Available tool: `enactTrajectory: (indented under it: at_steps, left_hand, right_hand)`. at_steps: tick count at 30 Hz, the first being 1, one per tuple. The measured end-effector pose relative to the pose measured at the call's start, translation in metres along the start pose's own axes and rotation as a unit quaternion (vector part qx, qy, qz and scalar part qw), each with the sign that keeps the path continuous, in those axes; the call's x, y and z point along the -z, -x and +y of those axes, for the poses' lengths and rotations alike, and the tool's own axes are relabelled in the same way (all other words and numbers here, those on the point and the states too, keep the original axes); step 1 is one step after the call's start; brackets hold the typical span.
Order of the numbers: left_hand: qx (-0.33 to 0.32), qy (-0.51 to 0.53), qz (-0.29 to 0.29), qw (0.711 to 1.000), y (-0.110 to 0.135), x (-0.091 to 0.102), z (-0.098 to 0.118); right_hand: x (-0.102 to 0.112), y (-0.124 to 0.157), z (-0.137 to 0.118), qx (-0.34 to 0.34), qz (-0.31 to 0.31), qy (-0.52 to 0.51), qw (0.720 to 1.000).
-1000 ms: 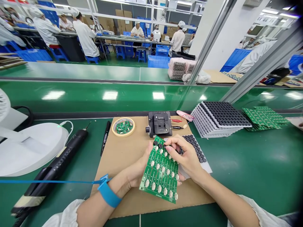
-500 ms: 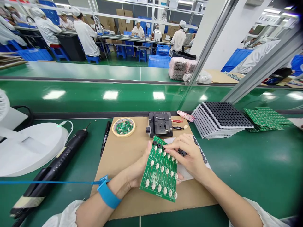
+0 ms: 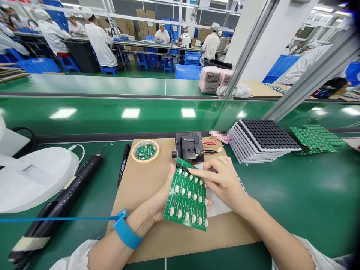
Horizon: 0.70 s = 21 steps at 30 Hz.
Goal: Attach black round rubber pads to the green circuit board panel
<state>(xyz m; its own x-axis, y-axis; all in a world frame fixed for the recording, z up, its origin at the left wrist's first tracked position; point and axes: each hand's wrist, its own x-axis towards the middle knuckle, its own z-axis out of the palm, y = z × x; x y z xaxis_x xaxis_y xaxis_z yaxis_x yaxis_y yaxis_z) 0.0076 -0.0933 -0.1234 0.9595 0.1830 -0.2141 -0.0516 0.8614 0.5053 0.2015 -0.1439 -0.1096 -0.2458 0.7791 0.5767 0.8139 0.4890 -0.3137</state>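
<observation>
My left hand (image 3: pixel 163 197) grips a green circuit board panel (image 3: pixel 182 204) by its left side and from beneath, its fingertips showing past the right edge. Rows of small white connectors line the panel, which is tilted toward me. Black round parts (image 3: pixel 184 168) sit along its top edge. With the index finger stretched out, my right hand (image 3: pixel 226 183) touches the top edge beside these parts; the fingertip hides what lies under it. A white sheet (image 3: pixel 222 204) lies beneath my right hand, which partly covers it.
Brown cardboard (image 3: pixel 149 240) covers the bench middle. Behind the panel stand a black fixture (image 3: pixel 189 146) and a tape roll (image 3: pixel 156 152) holding small boards. Stacked trays (image 3: pixel 250 148) and green panels (image 3: pixel 317 138) are right; a pen (image 3: pixel 123 165) and electric screwdriver (image 3: pixel 75 187) left.
My right index finger has straightened from a pinch and presses at the panel's top edge. The panel and both hands appear slightly further left, as the whole view has shifted a little.
</observation>
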Motion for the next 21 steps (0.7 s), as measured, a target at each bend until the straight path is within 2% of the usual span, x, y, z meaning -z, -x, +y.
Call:
enactTrajectory:
  at_steps: [2,4,8,10,14,18,21]
  left_hand:
    - [-0.005,0.023,-0.021,1.000,-0.001,0.006,-0.002]
    - [-0.007,0.032,-0.031,0.999,-0.002,0.012,-0.003]
    - [-0.011,0.039,-0.038,0.998,-0.005,0.019,-0.005]
    - [-0.011,0.041,-0.039,0.998,-0.007,0.021,-0.005]
    - [-0.021,0.046,-0.027,0.998,-0.008,0.023,-0.006]
    - [-0.034,0.046,-0.008,0.998,-0.005,0.017,-0.005]
    - [-0.033,0.041,-0.005,0.999,-0.004,0.014,-0.003]
  right_hand:
    - [0.008,-0.002,0.007,-0.055,0.002,-0.017,0.998]
    - [0.018,-0.004,0.016,-0.116,-0.034,-0.016,0.992]
    - [0.034,-0.001,0.030,-0.208,-0.199,0.000,0.958]
    - [0.036,0.002,0.029,-0.232,-0.245,0.017,0.941]
    - [0.030,0.008,0.015,-0.178,-0.245,0.098,0.948]
    - [0.020,0.015,0.006,-0.085,-0.191,0.191,0.959]
    - [0.014,0.019,0.004,-0.042,-0.157,0.230,0.959]
